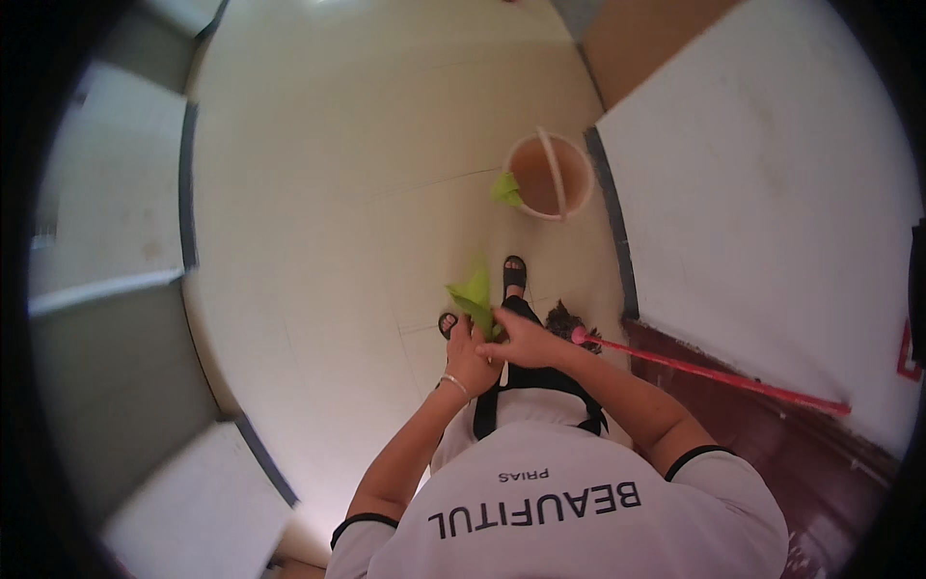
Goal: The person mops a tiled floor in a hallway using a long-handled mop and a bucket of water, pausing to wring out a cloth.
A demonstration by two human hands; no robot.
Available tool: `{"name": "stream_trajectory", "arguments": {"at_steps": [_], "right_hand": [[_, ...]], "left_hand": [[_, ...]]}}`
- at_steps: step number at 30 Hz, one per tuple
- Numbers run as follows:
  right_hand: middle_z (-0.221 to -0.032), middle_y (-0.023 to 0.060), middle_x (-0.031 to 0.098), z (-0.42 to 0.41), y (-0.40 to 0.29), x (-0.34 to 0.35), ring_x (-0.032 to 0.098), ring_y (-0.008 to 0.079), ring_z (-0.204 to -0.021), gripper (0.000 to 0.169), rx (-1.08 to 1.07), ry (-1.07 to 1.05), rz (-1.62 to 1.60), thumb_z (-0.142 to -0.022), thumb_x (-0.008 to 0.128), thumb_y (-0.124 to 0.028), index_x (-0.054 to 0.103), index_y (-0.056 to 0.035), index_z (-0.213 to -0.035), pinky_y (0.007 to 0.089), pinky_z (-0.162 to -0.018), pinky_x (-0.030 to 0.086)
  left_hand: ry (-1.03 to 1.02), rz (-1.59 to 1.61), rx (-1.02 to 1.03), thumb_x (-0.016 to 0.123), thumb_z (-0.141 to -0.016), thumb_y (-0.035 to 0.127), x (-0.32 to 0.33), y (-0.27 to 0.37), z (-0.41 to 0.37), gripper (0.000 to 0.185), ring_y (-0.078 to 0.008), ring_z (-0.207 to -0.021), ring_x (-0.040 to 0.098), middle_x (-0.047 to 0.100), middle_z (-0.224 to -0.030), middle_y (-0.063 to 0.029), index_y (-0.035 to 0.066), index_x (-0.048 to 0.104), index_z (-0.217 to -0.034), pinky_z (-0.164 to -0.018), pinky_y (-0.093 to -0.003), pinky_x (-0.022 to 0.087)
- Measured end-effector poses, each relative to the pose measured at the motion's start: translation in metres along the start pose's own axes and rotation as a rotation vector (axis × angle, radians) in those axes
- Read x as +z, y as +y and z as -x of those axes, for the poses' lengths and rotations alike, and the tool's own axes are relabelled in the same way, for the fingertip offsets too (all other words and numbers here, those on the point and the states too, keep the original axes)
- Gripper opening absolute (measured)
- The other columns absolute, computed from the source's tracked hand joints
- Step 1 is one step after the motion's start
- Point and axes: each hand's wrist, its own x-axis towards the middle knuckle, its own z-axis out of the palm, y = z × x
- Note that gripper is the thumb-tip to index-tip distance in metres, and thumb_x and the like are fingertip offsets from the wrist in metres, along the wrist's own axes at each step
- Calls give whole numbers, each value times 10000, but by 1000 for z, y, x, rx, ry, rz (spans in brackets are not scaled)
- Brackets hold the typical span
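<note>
My left hand (472, 363), with a pale bracelet at its wrist, holds a yellow-green, cloth-like piece (474, 298) in front of my body. At the near end of this piece, my right hand (532, 341) grips it from the right, close against the left hand. The upper part of the piece is blurred, and my fingers hide its lower end. Beyond the hands a pinkish bucket (512, 148) with a raised handle stands on the tiled floor. Another yellow-green piece (508, 189) hangs over the bucket's left rim.
A mop with a dark head (568, 322) and a red handle (709, 371) lies or leans at the right, its head beside my feet in black sandals (514, 273). White wall sections (738, 181) with dark skirting (615, 224) line the right side; more walls (126, 181) run along the left.
</note>
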Motion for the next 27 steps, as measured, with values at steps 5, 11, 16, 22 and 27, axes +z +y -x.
{"name": "stream_trajectory", "arguments": {"at_steps": [5,11,16,22,27], "right_hand": [[-807,73,593,75,50,-174,520,107,-751,265,121,-32,-247,-810,556,-207,540,23,-939,267,-669,430],[-788,128,589,175,113,-302,554,175,-733,257,99,233,-271,-809,511,-196,540,13,-954,297,-674,429],[-770,159,566,228,168,-432,550,210,-716,245,84,606,-292,-811,475,-163,516,0,-991,308,-663,423],[-818,-6,542,265,208,-622,466,52,-729,189,154,1064,-672,-826,434,-72,534,3,-967,210,-637,386],[-816,-20,529,245,220,-688,466,50,-753,189,-24,1163,-736,-801,440,-50,532,-2,-959,197,-682,371]], "left_hand": [[-338,671,-262,552,-706,64,71,131,-106,565,-251,-1046,438,442,-1131,-159,30,337,-1227,-883,-338,352],[-432,695,-498,545,-765,28,160,235,-190,307,-101,-792,511,552,-849,-29,28,503,-1069,-731,-224,407],[-411,495,-291,528,-789,59,260,315,-297,71,-68,-724,483,527,-755,-10,17,541,-845,-667,-201,392],[-539,530,-169,533,-775,45,379,419,-447,90,-71,-758,442,466,-786,16,50,464,-834,-683,-200,367],[-671,396,-88,570,-678,-58,411,466,-515,350,-75,-760,422,431,-816,4,64,424,-973,-664,-199,375]]}}
